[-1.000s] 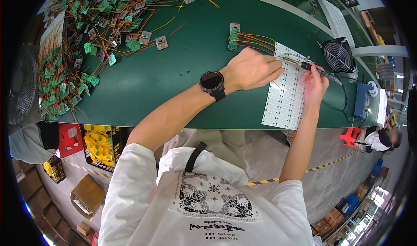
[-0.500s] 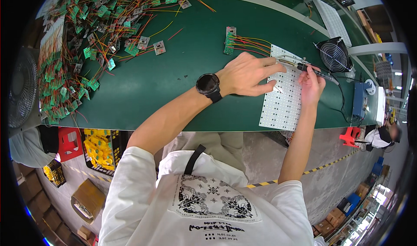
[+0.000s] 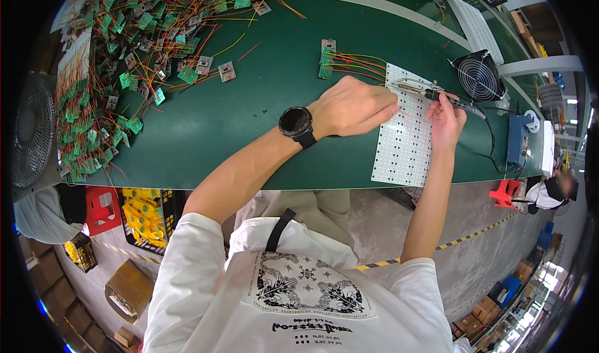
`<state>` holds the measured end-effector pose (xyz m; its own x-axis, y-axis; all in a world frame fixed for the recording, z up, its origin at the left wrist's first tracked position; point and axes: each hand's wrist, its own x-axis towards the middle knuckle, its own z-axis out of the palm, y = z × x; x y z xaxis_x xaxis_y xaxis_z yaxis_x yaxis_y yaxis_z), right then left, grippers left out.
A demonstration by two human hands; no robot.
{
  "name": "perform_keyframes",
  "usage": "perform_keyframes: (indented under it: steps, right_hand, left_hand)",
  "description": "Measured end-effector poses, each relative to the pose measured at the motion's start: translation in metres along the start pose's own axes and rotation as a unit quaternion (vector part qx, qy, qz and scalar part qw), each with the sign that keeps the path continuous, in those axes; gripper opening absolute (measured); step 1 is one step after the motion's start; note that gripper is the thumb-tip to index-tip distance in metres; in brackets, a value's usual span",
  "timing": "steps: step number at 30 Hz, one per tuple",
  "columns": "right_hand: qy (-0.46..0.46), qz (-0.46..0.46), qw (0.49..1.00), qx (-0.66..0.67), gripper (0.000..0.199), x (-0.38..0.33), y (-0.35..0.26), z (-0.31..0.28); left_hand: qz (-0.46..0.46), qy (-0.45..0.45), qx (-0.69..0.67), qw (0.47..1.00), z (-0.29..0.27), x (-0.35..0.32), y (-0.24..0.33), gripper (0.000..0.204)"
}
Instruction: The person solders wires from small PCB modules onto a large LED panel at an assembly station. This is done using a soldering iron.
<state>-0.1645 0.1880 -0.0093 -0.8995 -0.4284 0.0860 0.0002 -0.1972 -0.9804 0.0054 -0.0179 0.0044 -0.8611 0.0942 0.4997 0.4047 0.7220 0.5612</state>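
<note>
Soldering iron (image 3: 446, 98) sits in the right hand (image 3: 446, 119), grip closed around its handle, tip over the white perforated panel (image 3: 405, 141) at the right of the green counter (image 3: 249, 103). Left hand (image 3: 352, 106) presses flat beside the tip, holding nothing. Wired green boards (image 3: 100, 85) crowd the far-left counter; the centre stays bare. A black crate (image 3: 146, 219) below the near edge holds yellow parts.

Heap of small green circuit boards with red and orange wires (image 3: 106, 72) at far left of green bench (image 3: 249, 122); black square fan (image 3: 477, 75) far right; blue box (image 3: 518, 142) beside it; red plastic stool (image 3: 506, 193) on floor.
</note>
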Motion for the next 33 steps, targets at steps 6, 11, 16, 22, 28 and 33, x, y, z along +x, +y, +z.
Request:
perform_keyframes:
  steps: [6,11,16,22,28,33]
  right_hand:
    - [-0.014,-0.001,1.0,0.011,0.018,0.0,0.0,0.0]
    - [-0.012,-0.006,1.0,0.011,0.017,0.001,0.001,-0.002]
    - [-0.01,-0.008,1.0,-0.003,0.017,0.0,0.001,-0.001]
    - [-0.035,-0.012,0.999,-0.016,0.018,0.001,0.004,-0.006]
    - [-0.037,-0.014,0.999,-0.021,0.019,0.0,0.003,-0.003]
    - [-0.04,-0.02,0.999,-0.028,0.019,0.0,0.004,-0.003]
  left_hand:
    - [-0.039,0.124,0.073,0.989,0.005,0.003,-0.01,0.015]
    - [-0.048,0.138,0.15,0.978,0.01,0.0,-0.022,0.009]
    - [-0.075,0.146,0.126,0.978,0.009,-0.002,-0.02,0.005]
    - [-0.092,0.144,0.101,0.98,0.008,-0.002,-0.019,0.006]
    - [-0.094,0.145,0.098,0.98,0.009,-0.003,-0.02,0.004]
    - [-0.097,0.15,0.095,0.979,0.009,-0.003,-0.02,0.004]
